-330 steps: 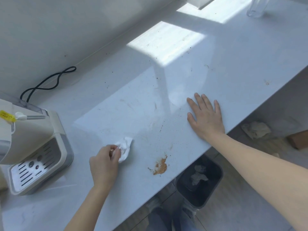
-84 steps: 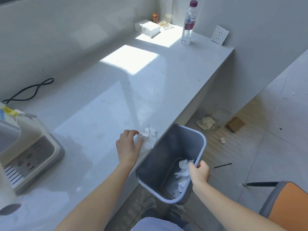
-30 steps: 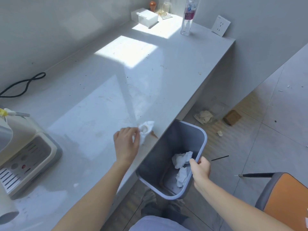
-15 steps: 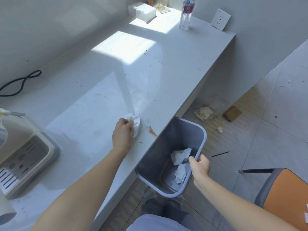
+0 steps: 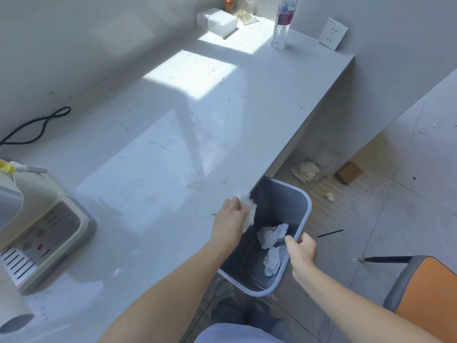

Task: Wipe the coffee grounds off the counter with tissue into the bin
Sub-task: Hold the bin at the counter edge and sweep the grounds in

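tissue, a crumpled white wad (image 5: 248,206), sits bunched under the fingers of the left hand (image 5: 228,219), right at the front edge of the pale grey stone counter (image 5: 153,144), part of it hanging past the edge over the mouth of the grey plastic bin (image 5: 300,206). the left fingers are curled around the wad, pressing it to the edge. the right hand (image 5: 303,251) is closed on the near rim of the bin, thumb inside and fingers outside, holding it tilted with its far rim tucked just under the counter edge. two more crumpled white tissues (image 5: 272,235) lie inside the bin. faint brownish smears (image 5: 195,185) mark the counter just behind the left hand; whether loose grounds remain under the wad cannot be told. a cream and grey coffee machine (image 5: 42,229) stands at the left end with a black cord (image 5: 37,125) behind it. at the far end are a clear plastic bottle (image 5: 280,30), a white box (image 5: 217,21) and a white wall socket (image 5: 332,33). an orange chair seat (image 5: 430,300) shows at the lower right.
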{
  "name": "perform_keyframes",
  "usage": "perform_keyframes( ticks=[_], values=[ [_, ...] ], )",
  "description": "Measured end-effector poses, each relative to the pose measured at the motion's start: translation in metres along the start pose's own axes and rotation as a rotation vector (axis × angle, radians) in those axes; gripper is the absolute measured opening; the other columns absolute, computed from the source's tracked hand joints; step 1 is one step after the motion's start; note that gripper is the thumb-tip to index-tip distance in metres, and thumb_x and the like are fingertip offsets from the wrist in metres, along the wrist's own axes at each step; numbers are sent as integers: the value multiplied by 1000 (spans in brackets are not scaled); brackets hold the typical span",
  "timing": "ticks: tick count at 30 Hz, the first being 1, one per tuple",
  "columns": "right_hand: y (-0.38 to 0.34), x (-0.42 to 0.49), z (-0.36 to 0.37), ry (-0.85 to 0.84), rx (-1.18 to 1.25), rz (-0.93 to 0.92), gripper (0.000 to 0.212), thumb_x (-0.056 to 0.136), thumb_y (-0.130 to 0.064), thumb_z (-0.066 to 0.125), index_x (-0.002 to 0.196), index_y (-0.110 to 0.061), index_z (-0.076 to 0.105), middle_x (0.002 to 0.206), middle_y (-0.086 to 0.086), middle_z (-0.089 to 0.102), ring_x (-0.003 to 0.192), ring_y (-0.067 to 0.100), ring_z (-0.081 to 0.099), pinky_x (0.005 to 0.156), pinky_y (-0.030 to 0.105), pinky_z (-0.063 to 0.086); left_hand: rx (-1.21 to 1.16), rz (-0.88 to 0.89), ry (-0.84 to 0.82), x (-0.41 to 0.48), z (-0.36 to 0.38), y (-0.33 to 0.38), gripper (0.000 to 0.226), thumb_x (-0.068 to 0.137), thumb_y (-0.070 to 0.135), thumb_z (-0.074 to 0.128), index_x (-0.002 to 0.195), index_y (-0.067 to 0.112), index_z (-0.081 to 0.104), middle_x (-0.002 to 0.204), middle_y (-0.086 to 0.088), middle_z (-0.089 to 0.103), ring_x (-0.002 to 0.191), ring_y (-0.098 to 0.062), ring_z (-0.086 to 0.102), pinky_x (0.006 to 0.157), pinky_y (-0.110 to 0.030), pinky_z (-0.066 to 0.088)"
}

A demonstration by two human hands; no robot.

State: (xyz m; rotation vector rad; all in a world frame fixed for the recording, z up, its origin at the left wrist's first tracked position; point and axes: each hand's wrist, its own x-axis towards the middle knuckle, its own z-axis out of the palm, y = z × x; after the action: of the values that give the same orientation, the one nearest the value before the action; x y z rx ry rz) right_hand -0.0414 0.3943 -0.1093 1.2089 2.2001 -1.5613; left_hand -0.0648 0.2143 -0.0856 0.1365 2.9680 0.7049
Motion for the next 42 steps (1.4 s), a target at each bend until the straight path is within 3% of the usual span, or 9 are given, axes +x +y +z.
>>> perform_keyframes(
  ticks=[3,5,7,10,15,23,36,39,42],
  values=[
    [3,-1,-2,-24,-10,-15,8,82,-3,59,77,-2,53,70,11,58,60,22,58,50,26,45,165,136,-294,-51,26,4,31,83,2,50,112,10,58,117,-8,51,108,-28,47,80,-36,42],
    [1,1,-5,-39,-29,-46,10,81,-2,59,74,-1,51,68,11,57,59,21,56,51,26,43,83,97,-275,-66,28,-7,38,81,-3,51,113,15,60,119,-3,50,112,-24,45,81,-33,43],
    [-2,4,-8,-23,-56,-49,11,82,-1,58,75,2,50,69,13,55,61,23,54,55,29,43,45,140,-150,-62,15,-11,42,79,-7,56,111,19,65,116,0,56,108,-22,48,81,-30,47],
    [-7,9,-11,-31,-55,-68,9,82,-1,58,79,4,50,71,14,53,64,25,52,58,31,42,-73,243,104,-40,-18,1,45,61,-14,70,93,19,72,93,-2,65,83,-25,60,57,-29,51],
    [-8,7,-9,-19,-43,-77,12,80,0,58,73,-2,49,67,12,54,61,24,53,54,29,42,-252,-92,450,-18,-62,-38,42,73,-8,50,99,17,71,102,-4,61,89,-21,58,72,-25,42],
    [0,2,-2,2,-19,-3,10,81,-3,59,74,-4,53,70,12,59,62,24,56,56,28,45,-172,-338,235,-28,-43,-74,19,86,21,62,102,14,69,110,-1,59,99,-24,55,78,-30,44],
    [-1,-4,2,23,-45,4,13,85,-5,60,75,-9,52,76,14,60,66,25,59,57,29,47,-340,-209,-6,-45,-7,16,11,81,26,59,86,18,66,91,7,57,80,-15,57,71,-27,47],
    [-3,-3,0,18,-50,-1,12,84,-5,60,75,-9,53,75,14,60,65,26,59,56,29,47,-520,-277,125,-51,-7,14,6,78,27,62,81,23,58,86,14,50,75,-6,52,66,-22,44],
    [-5,-2,-2,16,-52,-10,10,83,-5,59,75,-6,53,72,14,60,63,26,58,56,29,46,-556,-436,461,-30,-34,-28,6,78,15,65,81,16,61,97,5,58,83,-13,58,69,-35,50]
  ],
)
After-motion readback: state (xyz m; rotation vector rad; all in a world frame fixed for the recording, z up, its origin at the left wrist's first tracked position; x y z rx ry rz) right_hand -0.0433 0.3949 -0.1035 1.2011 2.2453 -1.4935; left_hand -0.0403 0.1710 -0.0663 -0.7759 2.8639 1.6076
